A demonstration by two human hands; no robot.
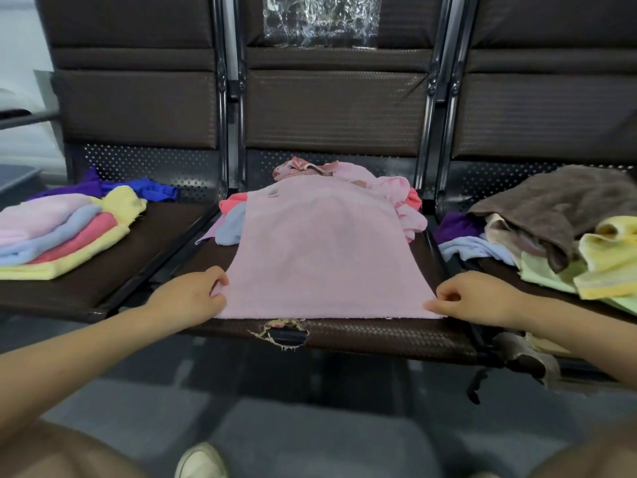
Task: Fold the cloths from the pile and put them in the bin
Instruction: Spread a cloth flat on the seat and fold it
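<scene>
Risk 1: far end of the pink cloth (324, 243) drapes over the loose pile (348, 188) at the back of the middle seat. If the near corners are lifted and carried forward for the first fold, the far edge probably drags pieces of the pile along or catches on them, giving a skewed fold

Risk 2: near hem lies right at the front lip of the bench (344, 334), just above a torn patch (281, 332) in the seat cover. A pull toward the body could slide the hem off the edge or snag it on the frayed tear

Risk 3: no bin visible in this view; placement cannot be judged

Hands: left hand (191, 294) pinches the near left corner of the cloth, fingers curled on the fabric. Right hand (472, 298) pinches the near right corner likewise. Cloth held taut between them

Cloth: pale pink, terry-like texture, spread flat and mostly smooth on the near half, rising over the pile at the far half. Small tag near far left edge. Unfolded as yet

Context: folded stack (58, 236) on the left seat; second unsorted heap (551, 229) on the right seat
</scene>
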